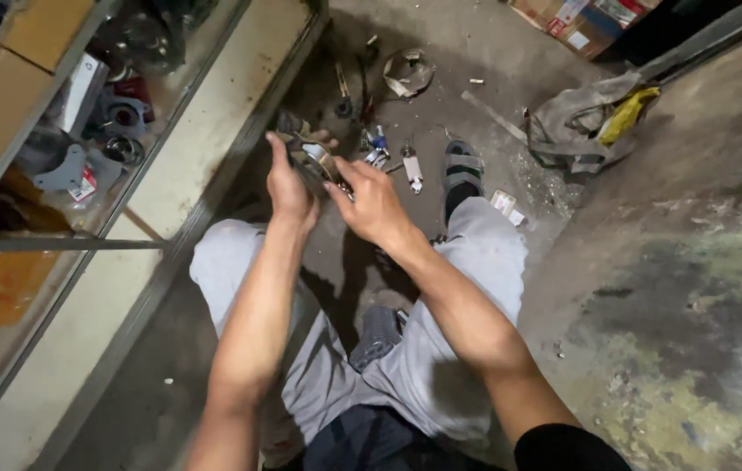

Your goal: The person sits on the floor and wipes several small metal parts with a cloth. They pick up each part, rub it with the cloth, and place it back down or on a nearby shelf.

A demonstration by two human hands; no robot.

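My left hand point(288, 187) is closed around the upper end of a greasy metal part point(314, 157), thumb up along its near side, and my right hand point(373, 205) pinches its lower end with the fingers curled in. So both hands are clamped on the same piece, close together but not touching, and the part runs slantwise between them, out in front of my knees and above the concrete floor point(667, 174). Its exact shape I cannot tell; it is dark, blurred and half hidden by my fingers.

I judge the main risk to be a slip. The part looks oily, and my right grip is only fingertips, so a twist or a pull could send it out of my hands onto the floor. It would land among the small parts point(379, 146) lying just beyond my hands, or on my sandalled foot point(462, 170), which sits just to the right of them with toes bare. A pinched finger between the metal pieces is also possible if they shift against each other.

Further out, a white spark plug point(412, 170) lies near the foot, a torn round piece point(407, 71) rests farther up the floor, and a crumpled grey rag point(580, 122) with something yellow in it sits well off to the right. On my left stands a glass display cabinet point(188, 209) holding machine parts, near enough that a swinging elbow could knock it.
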